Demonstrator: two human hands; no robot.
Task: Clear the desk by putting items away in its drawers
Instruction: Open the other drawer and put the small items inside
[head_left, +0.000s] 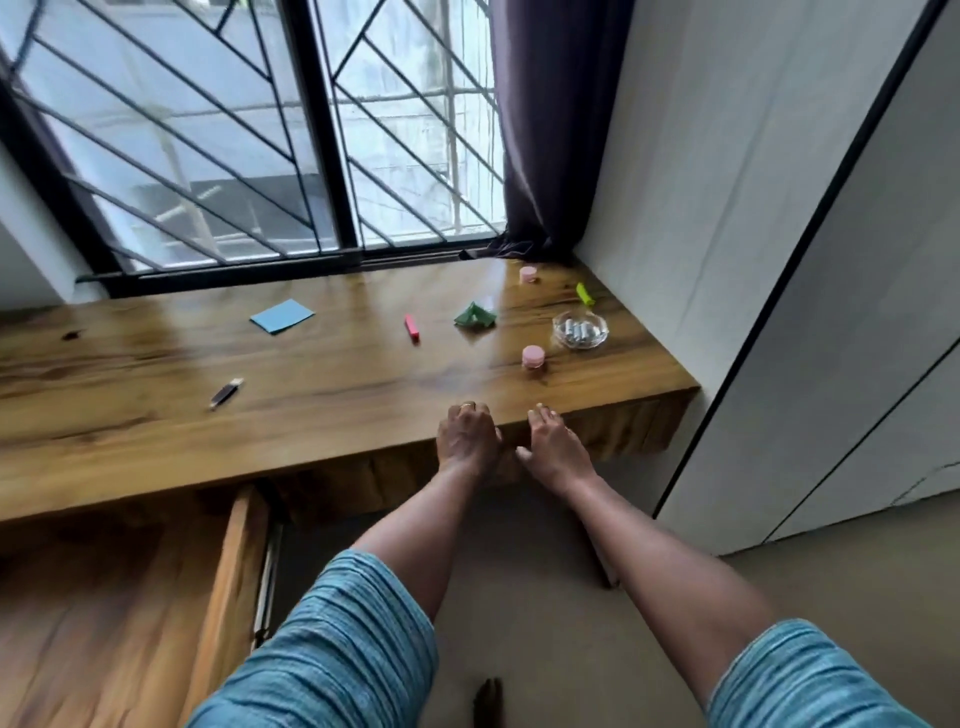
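Observation:
The wooden desk (322, 415) runs under a barred window. On it lie a blue note pad (282, 315), a dark stick with a silver tip (226, 393), a pink bar (412, 328), a crumpled green wrapper (475, 316), two pink jars (533, 356) (528, 274), a yellow-green marker (585, 294) and a glass bowl (580, 330) holding small grey cylinders. My left hand (467, 436) and my right hand (553, 447) sit side by side, curled over the desk's front edge above the ribbed right drawer front (639, 426). The left drawer (234, 561) stands pulled out, and the part in view is bare.
A dark curtain (550, 130) hangs at the back right corner. A white wardrobe (831, 312) stands close beside the desk's right end. Beige floor (519, 597) lies below my arms. The open drawer's metal rail (267, 587) juts out left of my left arm.

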